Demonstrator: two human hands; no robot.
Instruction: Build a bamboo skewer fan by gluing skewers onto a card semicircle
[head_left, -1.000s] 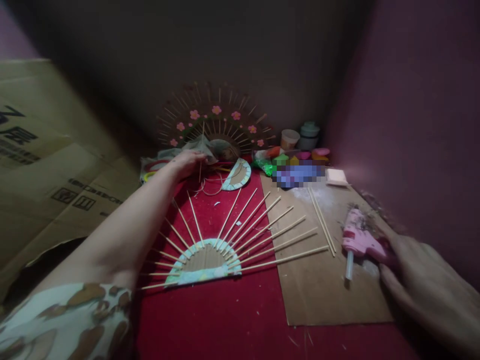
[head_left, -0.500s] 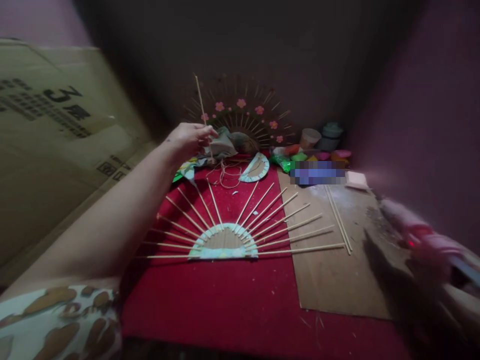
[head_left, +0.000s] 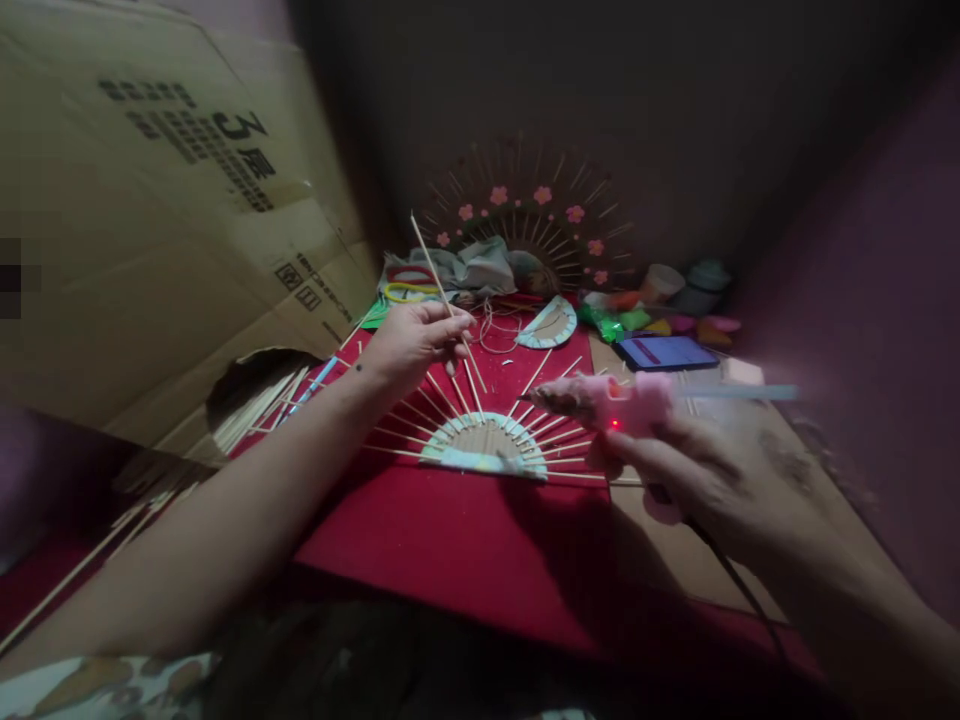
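Note:
My left hand [head_left: 424, 340] pinches a thin wooden stick [head_left: 430, 262] that slants up and left, its lower end above the fan of sticks. My right hand [head_left: 690, 465] is wrapped round a pink glue gun [head_left: 641, 403] with a red light; the nozzle points left and a clear glue stick juts from its back. Between and below the hands lies a cardboard half-disc [head_left: 484, 438] with a pale patterned rim, on the red surface [head_left: 420, 540]. Several sticks spread outward from its curved edge.
A large cardboard box [head_left: 172, 200] stands left, with sticks in its opening. Behind are a flower-decorated stick fan [head_left: 525, 215], a second half-disc [head_left: 550, 323], string and cloth. A phone [head_left: 666, 352] and colourful packets [head_left: 634, 318] lie at the back right, near a cardboard sheet [head_left: 720, 560].
The view has shifted left. My right hand has brought the glue gun in from the far right to above the fan's right side. My left hand has lowered its stick towards the half-disc.

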